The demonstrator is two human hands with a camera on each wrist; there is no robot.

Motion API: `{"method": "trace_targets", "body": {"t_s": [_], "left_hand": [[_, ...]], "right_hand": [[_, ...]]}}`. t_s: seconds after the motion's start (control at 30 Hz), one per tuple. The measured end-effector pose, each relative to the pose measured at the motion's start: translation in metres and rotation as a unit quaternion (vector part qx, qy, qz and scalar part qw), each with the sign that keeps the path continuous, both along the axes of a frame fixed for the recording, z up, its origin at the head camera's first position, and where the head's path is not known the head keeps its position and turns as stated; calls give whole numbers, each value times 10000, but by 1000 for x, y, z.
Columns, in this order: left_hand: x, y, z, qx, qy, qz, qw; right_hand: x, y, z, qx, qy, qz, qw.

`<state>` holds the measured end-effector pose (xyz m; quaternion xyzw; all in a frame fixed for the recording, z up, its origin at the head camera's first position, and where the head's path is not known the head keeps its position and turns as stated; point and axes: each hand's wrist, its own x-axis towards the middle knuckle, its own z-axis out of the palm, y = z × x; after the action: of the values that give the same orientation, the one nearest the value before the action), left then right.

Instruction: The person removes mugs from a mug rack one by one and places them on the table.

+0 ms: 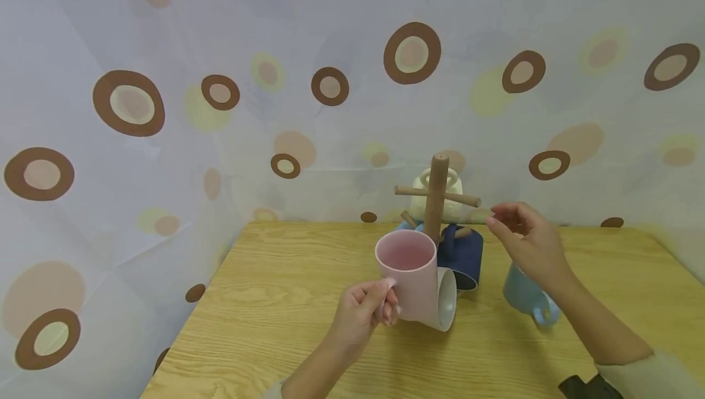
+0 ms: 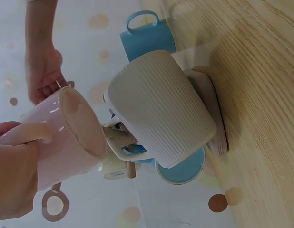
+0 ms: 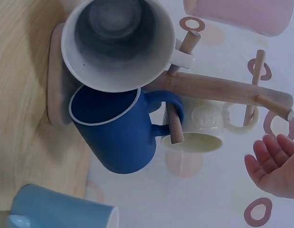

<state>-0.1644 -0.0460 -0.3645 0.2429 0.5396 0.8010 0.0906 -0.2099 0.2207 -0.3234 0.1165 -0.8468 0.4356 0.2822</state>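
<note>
My left hand (image 1: 360, 313) grips the handle of a pink mug (image 1: 410, 292), held upright in front of a wooden mug tree (image 1: 435, 203). My right hand (image 1: 531, 246) is held up to the right of the tree, near the tip of an upper peg, fingers loosely bent and holding nothing. On the lower pegs hang a ribbed white mug (image 2: 161, 109) and a dark blue mug (image 3: 118, 137). A cream mug (image 3: 199, 118) hangs from an upper peg at the back. Another blue mug (image 2: 182, 166) is partly hidden behind the white one.
A light blue mug (image 1: 520, 292) stands on the wooden table (image 1: 275, 301), below my right hand. The tree's base (image 3: 56, 76) rests on the tabletop. Behind the table hangs a pale sheet (image 1: 341, 130) with brown rings and dots.
</note>
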Motion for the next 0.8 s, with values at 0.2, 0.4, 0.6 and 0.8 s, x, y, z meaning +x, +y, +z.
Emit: {"method": "trace_targets", "body": {"t_s": [0.2, 0.4, 0.6, 0.8], "left_hand": [[-2, -10, -1, -10, 140, 247, 9996], [-3, -23, -2, -90, 208, 439, 9988], [-5, -34, -5, -322, 114, 775, 9964], [-7, -40, -13, -515, -6, 1200, 9914]], "right_hand": [[-11, -11, 2, 896, 946, -59, 9915], [-17, -17, 2, 1828, 1635, -250, 9691], [-25, -19, 2, 2345, 2483, -573, 9381], [-32, -20, 7, 2733, 3169, -618, 9061]]}}
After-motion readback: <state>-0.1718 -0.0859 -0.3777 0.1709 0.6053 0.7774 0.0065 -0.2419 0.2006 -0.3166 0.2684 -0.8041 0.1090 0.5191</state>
